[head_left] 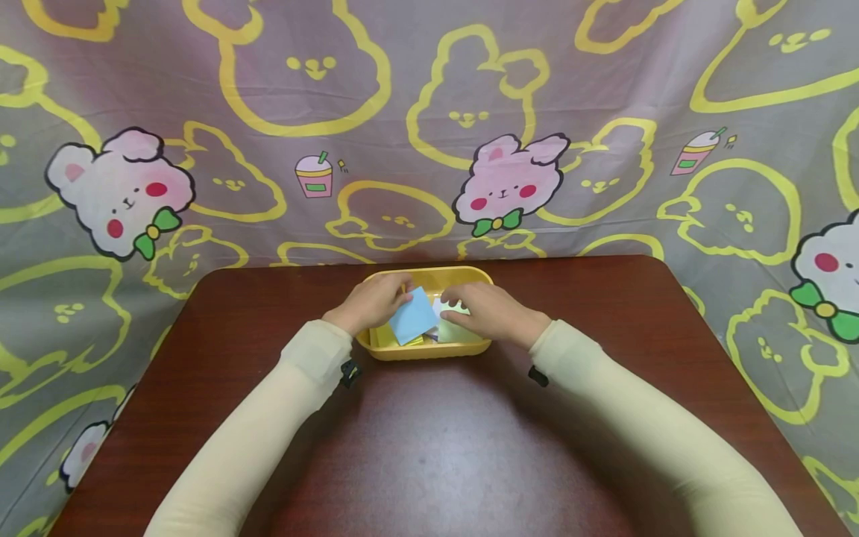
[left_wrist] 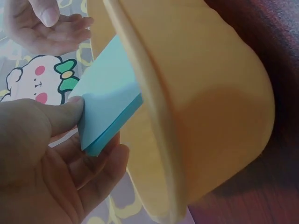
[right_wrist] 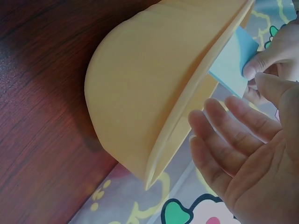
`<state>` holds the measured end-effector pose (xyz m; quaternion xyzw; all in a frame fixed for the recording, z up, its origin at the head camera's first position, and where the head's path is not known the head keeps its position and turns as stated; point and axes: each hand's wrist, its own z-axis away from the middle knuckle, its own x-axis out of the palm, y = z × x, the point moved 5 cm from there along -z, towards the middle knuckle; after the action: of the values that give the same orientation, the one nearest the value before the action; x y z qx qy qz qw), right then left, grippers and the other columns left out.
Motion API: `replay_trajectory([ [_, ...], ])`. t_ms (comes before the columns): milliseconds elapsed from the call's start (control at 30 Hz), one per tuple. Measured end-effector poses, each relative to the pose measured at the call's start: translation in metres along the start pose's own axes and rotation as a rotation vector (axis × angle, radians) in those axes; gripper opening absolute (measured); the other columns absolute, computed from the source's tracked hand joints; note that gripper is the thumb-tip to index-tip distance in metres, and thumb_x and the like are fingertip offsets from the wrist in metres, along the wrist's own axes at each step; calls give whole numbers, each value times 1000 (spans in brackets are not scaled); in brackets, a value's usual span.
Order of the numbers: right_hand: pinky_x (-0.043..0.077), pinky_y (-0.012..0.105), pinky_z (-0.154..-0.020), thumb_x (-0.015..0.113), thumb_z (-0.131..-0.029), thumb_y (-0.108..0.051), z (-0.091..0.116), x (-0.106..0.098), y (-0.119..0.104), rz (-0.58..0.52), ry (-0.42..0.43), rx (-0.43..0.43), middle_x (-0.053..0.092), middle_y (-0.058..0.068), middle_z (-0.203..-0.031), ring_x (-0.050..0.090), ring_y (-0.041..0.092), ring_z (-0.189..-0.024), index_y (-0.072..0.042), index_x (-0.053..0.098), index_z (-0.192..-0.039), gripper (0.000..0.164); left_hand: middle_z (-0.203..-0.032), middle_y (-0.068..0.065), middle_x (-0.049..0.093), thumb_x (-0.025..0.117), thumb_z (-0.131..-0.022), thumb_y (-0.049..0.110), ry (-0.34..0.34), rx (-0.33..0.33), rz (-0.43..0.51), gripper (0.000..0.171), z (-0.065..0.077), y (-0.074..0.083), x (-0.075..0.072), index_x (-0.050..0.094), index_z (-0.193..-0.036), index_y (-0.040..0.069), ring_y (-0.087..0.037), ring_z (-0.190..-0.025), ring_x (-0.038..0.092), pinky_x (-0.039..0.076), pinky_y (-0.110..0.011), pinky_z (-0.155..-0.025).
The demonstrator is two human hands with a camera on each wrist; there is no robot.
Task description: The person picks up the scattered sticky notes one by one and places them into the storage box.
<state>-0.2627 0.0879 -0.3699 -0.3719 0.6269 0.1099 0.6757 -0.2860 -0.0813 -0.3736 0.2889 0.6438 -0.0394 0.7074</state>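
Note:
A blue sticky note pad (head_left: 413, 317) is pinched by one corner between the thumb and fingers of my left hand (head_left: 374, 300). It slants over the left half of a yellow plastic basket (head_left: 432, 350), and the left wrist view shows its layered edge. My right hand (head_left: 488, 307) hovers at the basket's right side, with its fingers loosely bent and nothing gripped in the right wrist view. Just below those fingers, a pale green paper pad (head_left: 452, 328) lies in the basket. Yellow paper (head_left: 381, 337) lies under the blue pad.
The basket stands near the far edge of a dark reddish-brown table (head_left: 429, 447). Behind the table hangs a patterned cloth (head_left: 396, 164) with cartoon animals. Some white paper (head_left: 436, 307) shows in the basket between the hands.

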Motion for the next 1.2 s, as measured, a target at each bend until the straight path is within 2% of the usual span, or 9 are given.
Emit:
replay_trajectory([
  [467, 49, 35, -81, 59, -90, -34, -4, 6, 6, 1, -22, 11, 66, 3, -100, 62, 20, -95, -6, 65, -112, 37, -79, -2, 59, 54, -94, 22, -42, -10, -10, 10, -7, -6, 11, 57, -93, 13, -19, -72, 53, 43, -35, -67],
  [700, 49, 35, -81, 59, -90, -34, -6, 4, 6, 9, -16, 12, 67, 2, -100, 61, 16, -93, -6, 66, -113, 38, -89, -3, 62, 55, -94, 28, -41, -33, -4, 16, -11, -12, 13, 60, -94, 13, -19, -78, 53, 43, -35, -72],
  [933, 49, 34, -81, 57, -90, -37, -7, 6, 6, 12, -28, 13, 67, 2, -101, 61, 15, -93, -6, 65, -113, 39, -101, -6, 64, 53, -94, 31, -68, -49, 30, 28, -12, -15, 15, 63, -108, 9, -20, -89, 56, 45, -36, -81],
  [1200, 49, 35, -81, 56, -91, -37, -6, 6, 6, 6, -33, 15, 66, 2, -101, 61, 15, -93, -6, 65, -114, 40, -110, -9, 63, 53, -94, 33, -124, -47, 45, 36, -13, -15, 19, 58, -120, 8, -22, -98, 57, 44, -39, -87],
])
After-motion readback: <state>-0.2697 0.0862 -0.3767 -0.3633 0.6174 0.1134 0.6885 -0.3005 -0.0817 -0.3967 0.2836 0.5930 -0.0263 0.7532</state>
